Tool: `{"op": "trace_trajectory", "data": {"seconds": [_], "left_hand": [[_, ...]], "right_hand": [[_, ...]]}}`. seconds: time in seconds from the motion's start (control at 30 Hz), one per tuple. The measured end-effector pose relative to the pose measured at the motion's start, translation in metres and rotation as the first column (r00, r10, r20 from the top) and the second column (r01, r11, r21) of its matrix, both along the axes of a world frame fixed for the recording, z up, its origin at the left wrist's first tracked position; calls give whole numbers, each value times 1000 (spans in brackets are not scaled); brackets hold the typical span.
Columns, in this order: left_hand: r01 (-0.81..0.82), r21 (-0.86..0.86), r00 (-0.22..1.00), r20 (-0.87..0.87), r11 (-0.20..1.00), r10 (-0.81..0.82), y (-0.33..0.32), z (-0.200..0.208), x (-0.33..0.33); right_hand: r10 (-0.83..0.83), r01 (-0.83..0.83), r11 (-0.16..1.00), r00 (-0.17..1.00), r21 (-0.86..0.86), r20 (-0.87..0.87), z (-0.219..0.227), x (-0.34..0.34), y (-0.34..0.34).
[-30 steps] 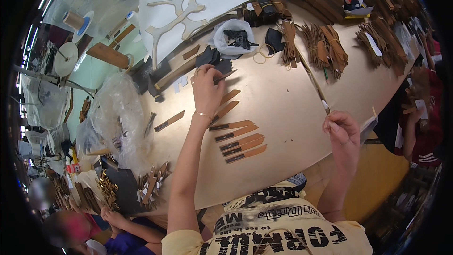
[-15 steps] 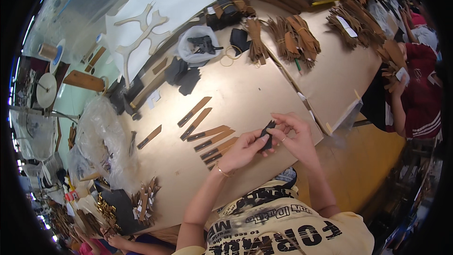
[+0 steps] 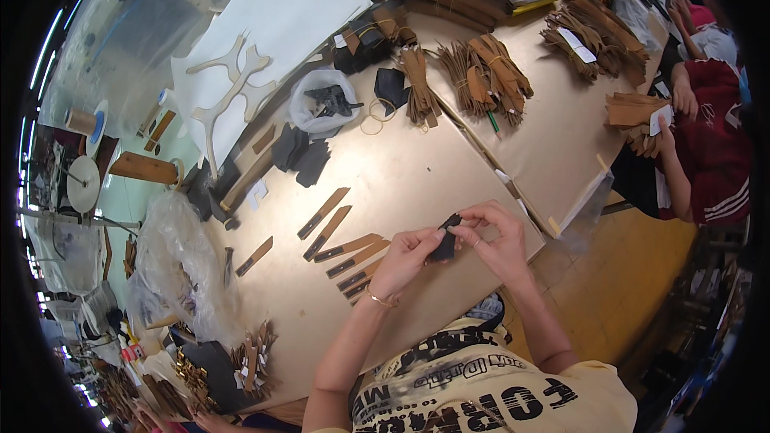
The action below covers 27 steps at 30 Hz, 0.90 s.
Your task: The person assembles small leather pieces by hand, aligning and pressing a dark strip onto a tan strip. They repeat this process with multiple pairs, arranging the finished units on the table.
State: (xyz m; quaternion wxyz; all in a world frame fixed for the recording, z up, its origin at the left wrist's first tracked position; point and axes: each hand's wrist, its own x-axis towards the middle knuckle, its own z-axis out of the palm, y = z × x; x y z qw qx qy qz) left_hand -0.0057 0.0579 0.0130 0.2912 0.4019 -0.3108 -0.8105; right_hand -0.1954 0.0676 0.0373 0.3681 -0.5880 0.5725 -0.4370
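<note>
Over the near part of the table, my left hand (image 3: 407,261) is closed around a small stack of black pieces (image 3: 443,248), thumb on top. Fingers of my right hand (image 3: 496,244) pinch the same stack at its upper right edge. The exact kind of the pieces cannot be made out. Left of my left hand, several brown leather-like strips (image 3: 323,213) with black patches on their lower ends lie in a fanned row. One more such strip (image 3: 255,256) lies apart, farther left.
A white plastic bag (image 3: 322,104) with black parts stands beyond the strips, beside loose black pieces (image 3: 311,162). Tied brown bundles (image 3: 501,72) lie at the far right. Clear plastic (image 3: 180,261) heaps up at left. A person in a dark red top (image 3: 714,136) holds brown strips at right.
The view has shifted slightly. My hands keep hold of the black stack, with my right fingers drawn a little closer over its edge. The person at right has moved their brown strips.
</note>
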Motion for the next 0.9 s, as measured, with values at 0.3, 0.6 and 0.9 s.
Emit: {"op": "trace_trajectory", "data": {"seconds": [0.3, 0.6, 0.9], "left_hand": [[-25, 158, 988, -146, 987, 48, 1, -7, -9], [-86, 118, 996, -12, 989, 88, 7, -5, -13], [-332, 150, 937, -57, 931, 344, -11, 2, 9]], "right_hand": [[8, -8, 1000, 1000, -21, 7, -7, -11, 7], [-83, 82, 995, 996, 51, 15, -13, -8, 13], [-99, 70, 958, 991, -280, -92, -5, 30, -15]]}}
